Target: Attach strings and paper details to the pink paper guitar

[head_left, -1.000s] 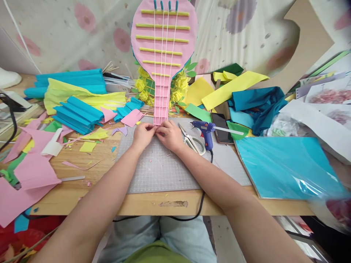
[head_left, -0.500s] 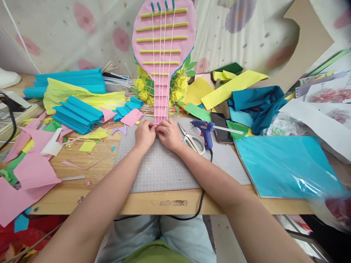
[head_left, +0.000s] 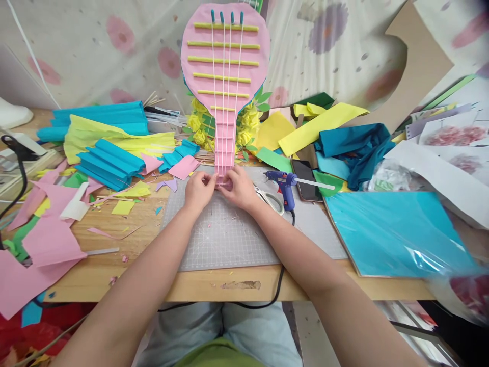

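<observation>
A pink paper lute (head_left: 224,53) stands upright with its round part at the top and its narrow end low, above the grey cutting mat (head_left: 225,239). Yellow strips cross it, white strings run down its length, and blue pegs sit at the top. My left hand (head_left: 199,192) is closed, pinching the left side of the narrow end. On the other side my right hand (head_left: 241,188) is closed on the same end, its fingertips near my left ones. Scissors (head_left: 273,202) lie just right of my right hand, partly hidden by it. Beside them rests a blue glue gun (head_left: 286,184) holding a white stick.
Blue crepe paper (head_left: 110,164) and pink scraps (head_left: 49,239) cover the left side. Yellow paper flowers (head_left: 248,122) stand behind the lute. A phone (head_left: 306,179) and a wrapped blue sheet pack (head_left: 397,232) lie to the right. The glue gun's cord (head_left: 279,288) hangs over the table edge.
The lute's top sits slightly lower in view and more of its rounded end shows. My fingers have shifted a little around the narrow end, and both hands remain on it.
</observation>
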`<state>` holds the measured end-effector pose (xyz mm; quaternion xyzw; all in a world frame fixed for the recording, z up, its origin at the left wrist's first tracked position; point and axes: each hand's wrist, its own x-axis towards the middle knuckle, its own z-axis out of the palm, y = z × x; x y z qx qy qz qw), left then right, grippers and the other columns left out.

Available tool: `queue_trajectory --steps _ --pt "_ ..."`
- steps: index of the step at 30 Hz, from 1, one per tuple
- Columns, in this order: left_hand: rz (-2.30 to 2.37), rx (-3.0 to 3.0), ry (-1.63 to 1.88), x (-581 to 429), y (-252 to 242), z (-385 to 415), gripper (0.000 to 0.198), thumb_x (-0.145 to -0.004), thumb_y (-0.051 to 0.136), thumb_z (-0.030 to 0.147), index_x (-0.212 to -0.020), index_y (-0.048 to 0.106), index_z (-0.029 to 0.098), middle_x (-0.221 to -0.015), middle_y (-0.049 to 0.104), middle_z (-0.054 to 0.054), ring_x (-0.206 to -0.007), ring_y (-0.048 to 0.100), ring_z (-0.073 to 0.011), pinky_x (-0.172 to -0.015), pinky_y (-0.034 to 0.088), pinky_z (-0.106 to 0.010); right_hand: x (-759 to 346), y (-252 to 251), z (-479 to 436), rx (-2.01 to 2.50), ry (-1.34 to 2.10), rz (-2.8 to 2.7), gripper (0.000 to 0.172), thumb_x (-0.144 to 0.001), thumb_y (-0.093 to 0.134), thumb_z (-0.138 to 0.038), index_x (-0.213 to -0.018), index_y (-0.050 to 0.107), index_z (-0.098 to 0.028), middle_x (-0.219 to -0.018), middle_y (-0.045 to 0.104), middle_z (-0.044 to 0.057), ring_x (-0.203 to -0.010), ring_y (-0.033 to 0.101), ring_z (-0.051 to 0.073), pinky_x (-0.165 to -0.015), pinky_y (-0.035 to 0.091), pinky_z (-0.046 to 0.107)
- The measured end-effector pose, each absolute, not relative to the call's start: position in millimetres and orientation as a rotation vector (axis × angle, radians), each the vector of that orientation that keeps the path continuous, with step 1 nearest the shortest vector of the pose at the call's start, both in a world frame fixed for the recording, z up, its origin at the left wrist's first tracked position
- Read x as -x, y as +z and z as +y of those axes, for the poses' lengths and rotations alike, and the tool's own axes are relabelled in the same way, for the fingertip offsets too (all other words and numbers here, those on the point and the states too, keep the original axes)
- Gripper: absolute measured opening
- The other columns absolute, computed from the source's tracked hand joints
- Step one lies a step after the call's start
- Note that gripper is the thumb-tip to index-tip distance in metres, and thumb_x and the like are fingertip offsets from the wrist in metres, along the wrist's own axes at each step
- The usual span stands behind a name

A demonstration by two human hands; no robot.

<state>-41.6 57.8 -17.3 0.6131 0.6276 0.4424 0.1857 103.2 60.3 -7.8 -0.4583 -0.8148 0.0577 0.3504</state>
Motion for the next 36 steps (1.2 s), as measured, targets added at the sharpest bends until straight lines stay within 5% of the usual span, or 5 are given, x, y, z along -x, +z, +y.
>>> queue_trajectory --steps 9,16,24,28,36 --pt "1.562 -1.553 1.402 44.0 -20.1 68.3 0.026 -0.081 0.042 0.021 -0.094 0.064 0.017 -0.097 0.067 -0.005 -0.090 0.060 -0.0179 -0.083 0.047 -0.030 -104.3 -16.0 75.6 1.221 0.670 -1.719 0.027 -0.084 0.038 -0.033 -0.103 0.048 -0.017 -0.102 0.058 0.009 -0.093 0.055 0.017 -0.080 0.044 0.032" --pt "1.377 -1.516 1.582 42.0 -19.3 59.6 0.031 -0.073 0.047 0.015 -0.099 0.063 0.018 -0.100 0.067 -0.003 -0.085 0.062 -0.0157 -0.076 0.050 -0.029 -101.4 -13.7 73.8 1.074 0.769 -1.704 0.030 -0.087 0.036 -0.034 -0.105 0.055 -0.019 -0.104 0.062 0.006 -0.101 0.055 0.018 -0.092 0.040 0.032" --pt "1.738 -1.860 1.625 53.3 0.3 39.7 0.024 -0.066 0.041 0.007 -0.072 0.062 0.019 -0.071 0.065 0.001 -0.064 0.058 -0.0123 -0.059 0.043 -0.024 -104.3 -3.2 70.3 0.919 0.919 -1.664 0.029 -0.085 0.038 -0.032 -0.102 0.058 -0.018 -0.106 0.061 0.005 -0.102 0.054 0.016 -0.094 0.039 0.031" --pt "1.842 -2.102 1.859 62.0 10.0 35.2 0.020 -0.063 0.041 0.005 -0.053 0.053 0.018 -0.056 0.059 0.000 -0.058 0.054 -0.0131 -0.058 0.039 -0.025 -112.5 0.7 71.2 0.917 1.196 -1.721 0.026 -0.083 0.042 -0.031 -0.097 0.060 -0.018 -0.095 0.063 0.003 -0.088 0.057 0.014 -0.082 0.044 0.028" --pt "1.595 -2.532 1.773 55.9 17.5 29.2 0.021 -0.066 0.041 0.003 -0.060 0.053 0.020 -0.061 0.060 -0.001 -0.064 0.054 -0.0159 -0.061 0.041 -0.028 -115.2 -2.6 77.3 0.990 1.286 -2.015 0.022 -0.082 0.046 -0.025 -0.090 0.065 -0.017 -0.092 0.065 0.002 -0.085 0.057 0.013 -0.082 0.043 0.027"
